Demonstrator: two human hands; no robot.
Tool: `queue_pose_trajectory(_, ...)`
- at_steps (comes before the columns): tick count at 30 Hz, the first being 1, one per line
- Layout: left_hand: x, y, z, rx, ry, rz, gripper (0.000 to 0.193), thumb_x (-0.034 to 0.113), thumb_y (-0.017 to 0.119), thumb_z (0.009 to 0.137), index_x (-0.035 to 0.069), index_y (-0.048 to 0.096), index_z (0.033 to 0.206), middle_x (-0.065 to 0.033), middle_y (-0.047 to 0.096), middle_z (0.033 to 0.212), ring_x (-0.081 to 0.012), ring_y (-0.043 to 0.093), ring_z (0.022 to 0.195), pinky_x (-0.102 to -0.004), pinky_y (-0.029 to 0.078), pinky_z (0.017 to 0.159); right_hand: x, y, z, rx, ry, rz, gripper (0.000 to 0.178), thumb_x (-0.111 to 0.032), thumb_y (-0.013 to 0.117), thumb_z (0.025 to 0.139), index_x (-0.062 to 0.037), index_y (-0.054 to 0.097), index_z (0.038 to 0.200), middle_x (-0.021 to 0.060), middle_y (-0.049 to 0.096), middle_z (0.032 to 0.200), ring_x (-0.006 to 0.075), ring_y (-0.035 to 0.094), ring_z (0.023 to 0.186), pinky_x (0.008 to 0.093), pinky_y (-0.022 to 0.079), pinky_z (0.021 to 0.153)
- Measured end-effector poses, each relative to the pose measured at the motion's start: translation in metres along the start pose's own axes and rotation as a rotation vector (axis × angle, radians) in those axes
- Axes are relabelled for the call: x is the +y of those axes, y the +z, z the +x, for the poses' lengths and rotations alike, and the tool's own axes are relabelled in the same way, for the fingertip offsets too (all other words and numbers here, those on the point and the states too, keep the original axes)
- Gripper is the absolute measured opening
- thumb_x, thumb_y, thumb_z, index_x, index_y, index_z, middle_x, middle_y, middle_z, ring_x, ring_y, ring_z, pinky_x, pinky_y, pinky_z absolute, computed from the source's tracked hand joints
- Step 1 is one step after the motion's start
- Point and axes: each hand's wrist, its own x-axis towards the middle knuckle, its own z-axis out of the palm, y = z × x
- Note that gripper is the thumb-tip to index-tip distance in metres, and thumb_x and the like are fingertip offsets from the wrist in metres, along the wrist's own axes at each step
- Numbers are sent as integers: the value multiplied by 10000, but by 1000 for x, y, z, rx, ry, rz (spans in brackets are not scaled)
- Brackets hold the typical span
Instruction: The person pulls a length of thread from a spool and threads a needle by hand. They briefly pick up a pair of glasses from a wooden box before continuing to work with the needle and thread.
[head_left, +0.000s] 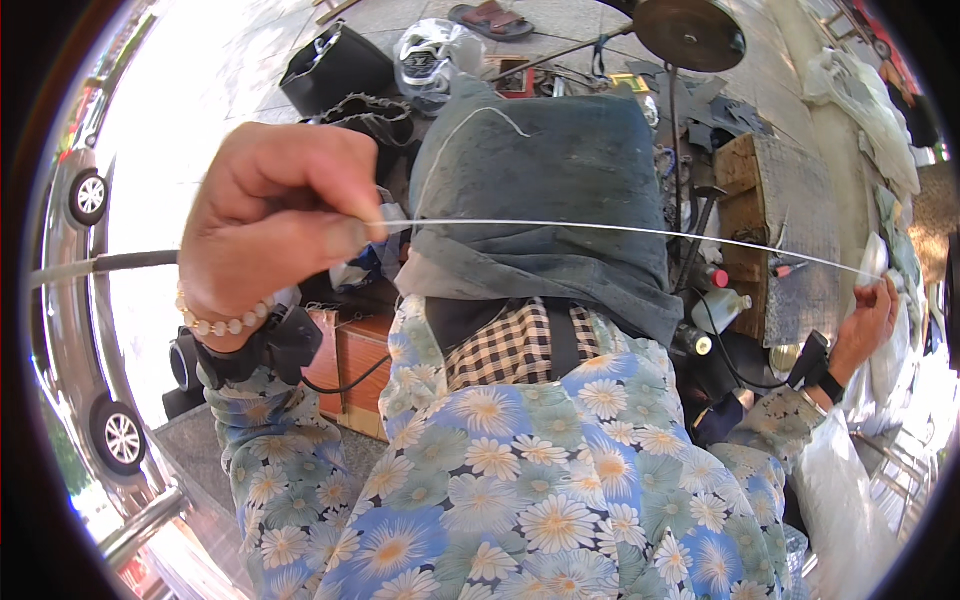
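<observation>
A thin white thread (560,224) runs taut across the view, in front of a dark grey-green cloth (560,170) spread over my lap. At its left end, my left hand (285,195) pinches it between thumb and fingertips, close to the camera. Far out to the right, my right hand (868,325) is closed on the other end, arm stretched wide. A loose tail of thread curls over the upper left part of the cloth. The right fingers look small and partly overlap a pale plastic bag.
A wooden box (790,240) stands to the right, beside bottles (722,311). Behind the lap are a metal stand with a round disc (690,35), a black container (337,68), a clear bag (437,62) and a brown sandal (492,20). Cars (85,330) are parked at left.
</observation>
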Motion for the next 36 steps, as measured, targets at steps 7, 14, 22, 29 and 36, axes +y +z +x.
queue_pose_trajectory(7, 38, -26, -49, 328, -39, 212, 112, -12, 497, 701, -32, 571, 783, -44, 482, 682, -104, 412, 607, -228, 310, 561, 37, -40, 21, 29, 125, -62, 209, -93, 538, 832, -11, 561, 1023, 25, 538, 671, 99, 526, 600, 243, 477, 643)
queue_pose_trajectory(14, 32, -68, -79, 536, -112, 350, 97, 28, 505, 732, -18, 578, 775, 6, 455, 674, -46, 346, 573, -192, 252, 522, 103, -98, 47, 20, 284, -15, 123, -139, 572, 834, -53, 576, 922, 8, 526, 675, 103, 528, 602, 252, 478, 626)
queue_pose_trajectory(22, -18, -70, -71, 446, -206, 225, 69, 39, 578, 761, -5, 611, 803, 23, 537, 706, -18, 429, 602, -170, 327, 527, 148, -99, 22, -459, 647, -946, 43, -101, 615, 726, -73, 594, 750, 37, 543, 552, 158, 526, 476, 284, 459, 497)
queue_pose_trajectory(29, -39, -36, -19, 291, -247, 136, 38, 11, 578, 753, -14, 607, 748, 3, 562, 743, -41, 503, 662, -175, 398, 594, 61, 108, -51, -910, -80, -1051, 177, -107, 683, 668, 5, 598, 775, 98, 605, 694, 213, 557, 618, 310, 434, 598)
queue_pose_trajectory(36, -46, -15, 9, 129, -213, 157, 39, 13, 599, 758, -1, 618, 789, 9, 571, 742, -36, 514, 675, -185, 411, 606, -76, 291, -181, -1441, 385, 395, 501, -6, 614, 725, 5, 471, 1205, 92, 458, 1232, 179, 522, 1045, 227, 474, 698)
